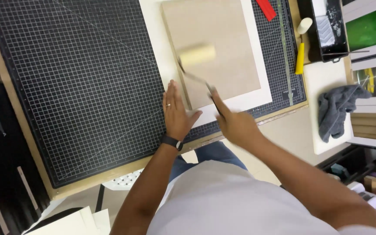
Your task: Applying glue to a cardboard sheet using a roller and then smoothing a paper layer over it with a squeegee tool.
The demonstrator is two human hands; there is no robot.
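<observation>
Across the workbench lies a large black cutting mat with a white grid [88,87], framed by the pale wooden edge of the table [18,113]. On the mat's right part sits a cream sheet of paper [257,93], and on that sheet rests a flat tan square board [223,39], slightly turned against the grid lines.

The left hand [177,113] lies flat with fingers together, pressing the near left corner of the board and the paper beside it; a dark band circles its wrist. The right hand [233,124] is closed around the dark handle of a small pale yellow foam roller [197,55], whose blurred head is on the board's middle.

A long green-tinted metal ruler [286,48] runs along the mat's right side, with a red flat tool [266,8] at the top edge and a yellow-handled knife [300,58] just beyond the ruler. Further right stands a black paint tray [327,30], and near it a crumpled grey cloth [338,109] lies on a white board [323,78]. Shelves with green and brown items fill the right edge; dark floor and loose white sheets [79,222] show at lower left.
</observation>
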